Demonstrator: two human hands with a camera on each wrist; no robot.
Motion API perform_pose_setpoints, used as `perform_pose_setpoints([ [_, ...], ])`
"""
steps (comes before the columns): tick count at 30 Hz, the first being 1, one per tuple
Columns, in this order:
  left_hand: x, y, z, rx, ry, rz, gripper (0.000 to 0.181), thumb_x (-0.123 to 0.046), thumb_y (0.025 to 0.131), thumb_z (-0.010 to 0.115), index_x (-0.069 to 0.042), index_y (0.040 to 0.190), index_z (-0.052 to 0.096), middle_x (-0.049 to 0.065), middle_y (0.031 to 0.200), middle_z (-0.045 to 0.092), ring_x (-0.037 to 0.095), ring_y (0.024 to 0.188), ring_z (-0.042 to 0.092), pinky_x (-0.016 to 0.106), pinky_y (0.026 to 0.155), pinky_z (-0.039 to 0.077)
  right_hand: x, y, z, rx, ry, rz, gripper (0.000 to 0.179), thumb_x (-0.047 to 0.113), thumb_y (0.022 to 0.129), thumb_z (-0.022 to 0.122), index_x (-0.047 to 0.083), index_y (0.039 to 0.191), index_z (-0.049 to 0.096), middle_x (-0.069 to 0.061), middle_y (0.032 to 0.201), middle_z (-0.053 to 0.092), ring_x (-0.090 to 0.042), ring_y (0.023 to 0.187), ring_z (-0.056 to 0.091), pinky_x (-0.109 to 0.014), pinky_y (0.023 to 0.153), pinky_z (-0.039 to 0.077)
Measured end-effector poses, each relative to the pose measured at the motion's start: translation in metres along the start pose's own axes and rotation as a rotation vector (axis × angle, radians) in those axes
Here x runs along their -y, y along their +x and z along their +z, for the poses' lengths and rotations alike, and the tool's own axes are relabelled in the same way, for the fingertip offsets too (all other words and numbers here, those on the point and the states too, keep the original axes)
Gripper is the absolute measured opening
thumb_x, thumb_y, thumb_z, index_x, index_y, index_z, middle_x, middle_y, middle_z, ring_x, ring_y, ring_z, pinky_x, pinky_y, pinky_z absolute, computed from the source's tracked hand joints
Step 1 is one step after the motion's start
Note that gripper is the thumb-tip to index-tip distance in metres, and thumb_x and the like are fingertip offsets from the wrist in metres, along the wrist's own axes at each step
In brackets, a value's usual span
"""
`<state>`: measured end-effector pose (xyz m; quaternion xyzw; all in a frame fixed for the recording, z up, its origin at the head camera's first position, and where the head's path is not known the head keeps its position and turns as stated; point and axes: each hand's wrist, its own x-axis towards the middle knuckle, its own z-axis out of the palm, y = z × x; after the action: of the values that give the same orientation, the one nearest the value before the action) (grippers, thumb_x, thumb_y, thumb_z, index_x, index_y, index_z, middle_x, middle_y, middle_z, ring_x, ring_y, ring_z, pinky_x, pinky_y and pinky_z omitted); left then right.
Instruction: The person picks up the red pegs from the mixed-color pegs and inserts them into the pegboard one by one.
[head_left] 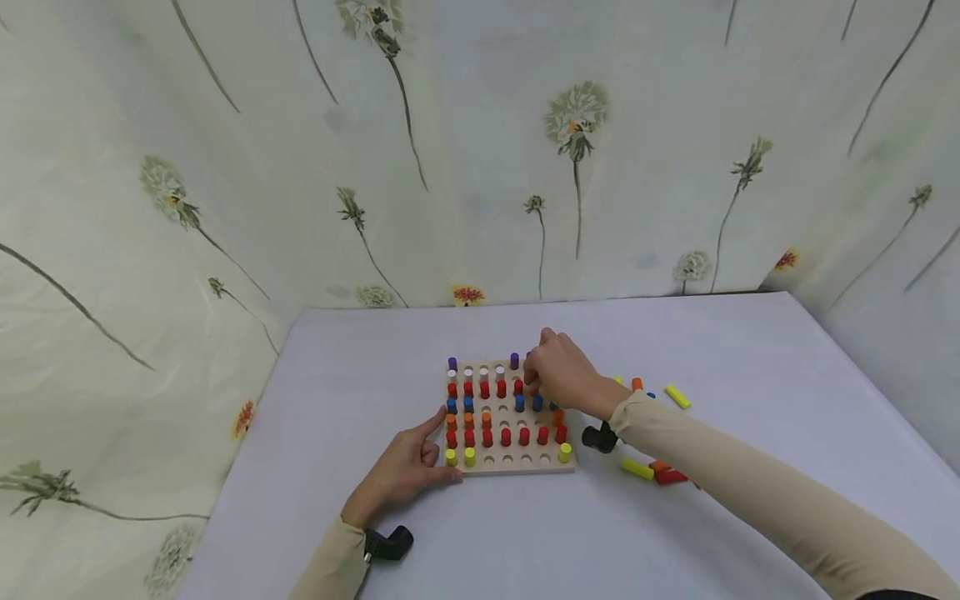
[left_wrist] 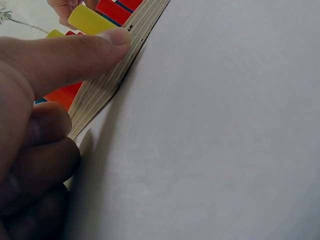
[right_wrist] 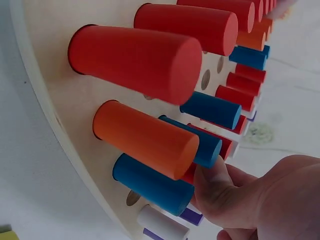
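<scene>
A wooden pegboard [head_left: 517, 469] lies on the table with rows of upright coloured pegs in it, among bare holes. My left hand [head_left: 408, 462] holds its near-left corner, the index finger at the left side and the thumb along the front edge, close to a yellow peg [left_wrist: 90, 20]. Over the far right part of the board, my right hand [head_left: 561, 371] pinches a red peg [right_wrist: 188, 175] in a red row. That peg is mostly hidden by the thumb and a blue peg [right_wrist: 152, 185]. Purple and white pegs stand in the far rows.
Loose pegs lie right of the board, among them a yellow peg [head_left: 677, 397], an orange peg [head_left: 637, 384], another yellow peg [head_left: 637, 469] and a red peg [head_left: 670, 477]. The right forearm passes over this area. A flowered cloth [head_left: 480, 167] hangs behind the table.
</scene>
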<state>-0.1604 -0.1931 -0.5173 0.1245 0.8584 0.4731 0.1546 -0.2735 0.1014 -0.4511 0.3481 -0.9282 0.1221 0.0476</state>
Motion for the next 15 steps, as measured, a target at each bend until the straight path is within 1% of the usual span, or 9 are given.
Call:
perform_pose_setpoints([
  [3,0.000,0.000,-0.001,0.000,-0.001,0.006,0.102,-0.029,0.086,0.090,-0.010,0.168,0.031,-0.008,0.062,0.041,0.008,0.055,0.036,0.023,0.056,0.032,0.000,0.001,-0.001,0.003,-0.014,-0.004,0.012,0.011,0.082,0.092,0.014,0.076,0.082,0.003,0.075,0.075,-0.019,0.078,0.049,-0.035,0.071,0.039],
  [5,0.000,0.000,-0.002,0.001,-0.003,0.010,0.102,-0.028,0.087,0.090,-0.009,0.167,0.031,-0.008,0.062,0.041,0.008,0.055,0.036,0.023,0.056,0.032,0.000,0.001,-0.001,0.030,-0.024,0.005,0.010,0.013,0.084,0.091,0.015,0.078,0.083,0.004,0.077,0.075,-0.020,0.080,0.049,-0.035,0.071,0.038],
  [8,0.001,0.000,-0.001,0.007,-0.010,0.006,0.102,-0.027,0.087,0.090,-0.009,0.168,0.030,-0.009,0.062,0.041,0.007,0.055,0.036,0.022,0.057,0.033,0.000,0.000,-0.003,0.091,-0.027,0.034,0.006,0.017,0.087,0.089,0.017,0.083,0.084,0.006,0.081,0.076,-0.021,0.086,0.050,-0.037,0.074,0.038],
  [11,0.003,0.001,0.000,0.009,-0.009,0.012,0.101,-0.028,0.087,0.090,-0.009,0.167,0.031,-0.009,0.061,0.041,0.008,0.055,0.035,0.023,0.057,0.033,0.000,-0.001,-0.005,0.136,-0.020,0.056,0.003,0.020,0.088,0.088,0.018,0.089,0.086,0.007,0.082,0.076,-0.022,0.093,0.049,-0.043,0.082,0.038],
  [15,0.003,0.002,0.000,0.004,-0.008,0.024,0.101,-0.028,0.087,0.090,-0.009,0.167,0.031,-0.008,0.061,0.041,0.008,0.055,0.035,0.024,0.057,0.033,0.001,-0.002,-0.011,0.147,-0.017,0.053,0.006,0.020,0.090,0.087,0.020,0.096,0.087,0.009,0.082,0.075,-0.023,0.097,0.050,-0.056,0.094,0.036],
])
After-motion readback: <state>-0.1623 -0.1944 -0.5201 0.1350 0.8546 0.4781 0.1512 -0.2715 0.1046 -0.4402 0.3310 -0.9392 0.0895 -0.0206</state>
